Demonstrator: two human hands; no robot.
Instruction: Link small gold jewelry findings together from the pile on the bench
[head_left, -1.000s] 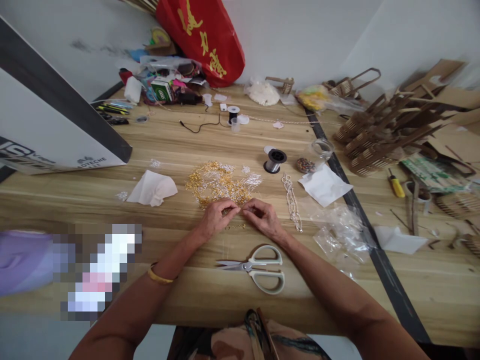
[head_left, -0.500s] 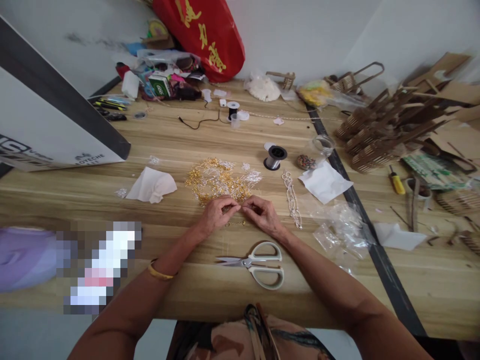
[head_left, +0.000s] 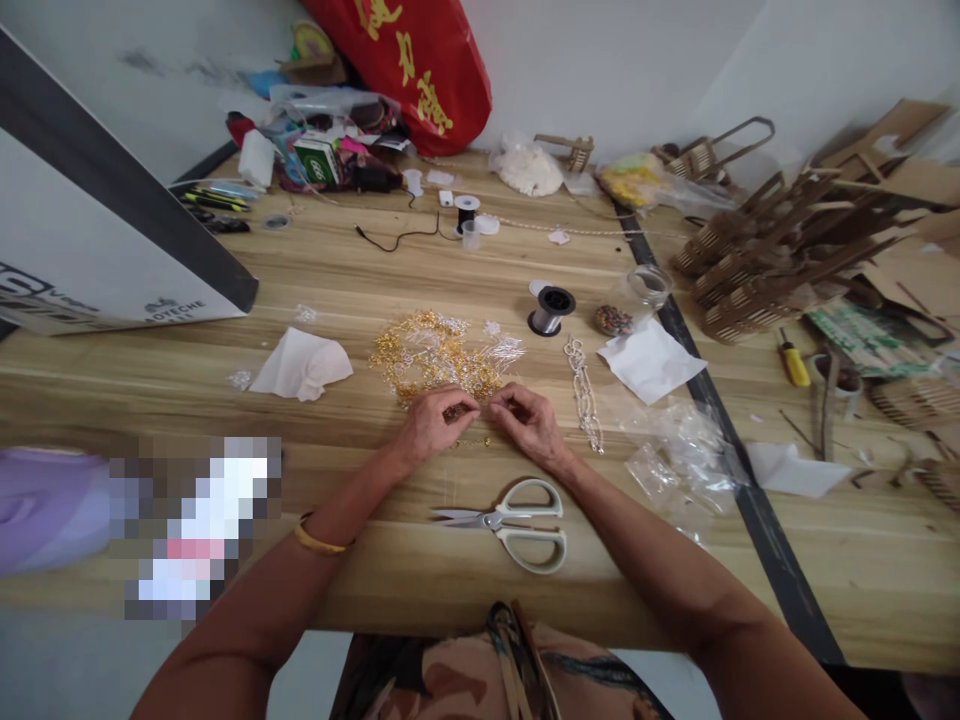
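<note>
My left hand (head_left: 431,425) and my right hand (head_left: 529,423) meet fingertip to fingertip at the near edge of a pile of small gold and silver beads and findings (head_left: 439,352) on the wooden table (head_left: 360,290). Both hands pinch tiny pieces that are too small to name. A short gold piece (head_left: 472,441) lies on the wood just below the fingers. White-handled scissors (head_left: 510,518) lie shut between my forearms. A gold bangle sits on my left wrist.
A silver bead chain (head_left: 583,392) lies right of my hands, with a thread spool (head_left: 551,308), a small bead dish (head_left: 613,320), white paper (head_left: 649,362) and clear bags (head_left: 679,450). Crumpled tissue (head_left: 301,364) lies left. Wooden laser-cut parts (head_left: 765,255) pile up at right; a red bag (head_left: 420,60) stands at the back.
My hands stay together at the bead pile, with only small finger movements. The view has drifted slightly, so everything sits a little higher in the picture.
</note>
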